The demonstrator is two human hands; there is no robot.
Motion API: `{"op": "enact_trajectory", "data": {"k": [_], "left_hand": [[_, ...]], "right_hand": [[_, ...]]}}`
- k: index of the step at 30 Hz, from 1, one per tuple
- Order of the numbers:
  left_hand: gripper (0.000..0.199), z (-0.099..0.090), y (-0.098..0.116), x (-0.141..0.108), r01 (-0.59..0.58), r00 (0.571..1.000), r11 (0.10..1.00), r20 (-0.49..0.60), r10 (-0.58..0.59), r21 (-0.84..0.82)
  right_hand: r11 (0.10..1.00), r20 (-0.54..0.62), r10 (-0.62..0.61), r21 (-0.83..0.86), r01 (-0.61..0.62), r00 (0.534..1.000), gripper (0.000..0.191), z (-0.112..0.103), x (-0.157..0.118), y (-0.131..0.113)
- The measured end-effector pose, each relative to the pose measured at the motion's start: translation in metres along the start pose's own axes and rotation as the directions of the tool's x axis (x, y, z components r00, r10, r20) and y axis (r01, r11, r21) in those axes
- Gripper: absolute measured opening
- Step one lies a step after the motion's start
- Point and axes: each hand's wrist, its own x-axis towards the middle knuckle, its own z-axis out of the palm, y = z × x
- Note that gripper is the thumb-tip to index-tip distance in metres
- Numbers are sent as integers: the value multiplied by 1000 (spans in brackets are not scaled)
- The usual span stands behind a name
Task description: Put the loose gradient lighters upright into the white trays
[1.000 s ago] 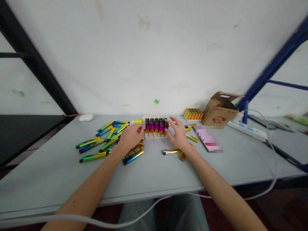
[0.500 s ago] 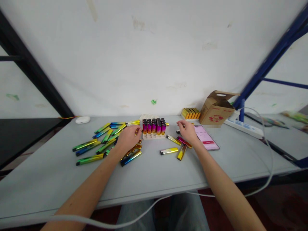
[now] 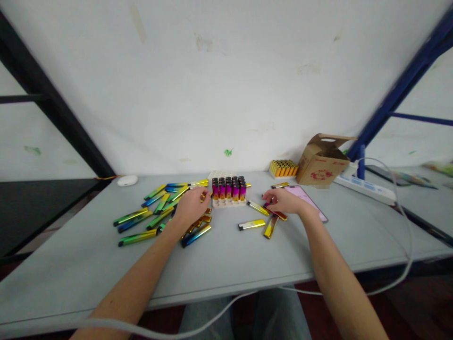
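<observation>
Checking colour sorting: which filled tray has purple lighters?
The middle tray, between left hand and right hand. Its upright lighters are mostly purple; the tray beside the cardboard box holds yellow-orange items.

A pale grey desk (image 3: 226,259) was strewn on the left with green, blue and yellow lighters (image 3: 137,237). Purple lighters (image 3: 229,190) were held upright in a white tray (image 3: 230,204) near its middle. Silver-and-yellow lighters (image 3: 251,225) were scattered farther right, near a phone (image 3: 300,191). A cardboard box (image 3: 320,166) was placed between upright orange lighters (image 3: 284,170) and a power strip (image 3: 366,190).
</observation>
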Motion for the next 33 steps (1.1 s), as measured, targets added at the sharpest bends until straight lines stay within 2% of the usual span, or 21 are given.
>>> {"op": "enact_trajectory", "data": {"k": [3, 7, 11, 17, 23, 26, 29, 31, 33], "left_hand": [[30, 1, 1, 0, -8, 1000, 1000, 2, 8, 29], [31, 2, 1, -1, -5, 1000, 999, 17, 4, 43], [29, 2, 2, -2, -3, 1000, 1000, 19, 3, 30], [29, 1, 2, -2, 4, 1000, 1000, 15, -4, 19], [31, 1, 2, -2, -25, 1000, 1000, 16, 25, 4], [32, 1, 2, -2, -18, 1000, 1000, 11, 18, 10], [34, 0, 2, -2, -19, 1000, 1000, 1, 19, 13], [35, 0, 2, -2, -21, 1000, 1000, -2, 21, 9], [35, -1, 3, -1, -20, 1000, 1000, -5, 20, 2]], "right_hand": [[1000, -41, 5, -28, -6, 999, 29, 6, 2, -4], [993, -145, -98, -78, 87, 985, 28, 17, 6, -14], [981, -192, -158, -138, 132, 969, 28, 25, 11, -21], [963, -166, -111, -262, 65, 980, 17, 23, 10, -18], [970, -106, -80, -238, 53, 991, 10, 19, 5, -18], [988, -184, -124, -111, 105, 975, 13, 21, 8, -17], [963, -339, -94, 208, 172, 936, 19, 24, 13, -16], [866, -364, -15, 460, 194, 931, 21, 25, 16, -18], [693, -318, 54, 695, 194, 947, 24, 25, 18, -22]]}}
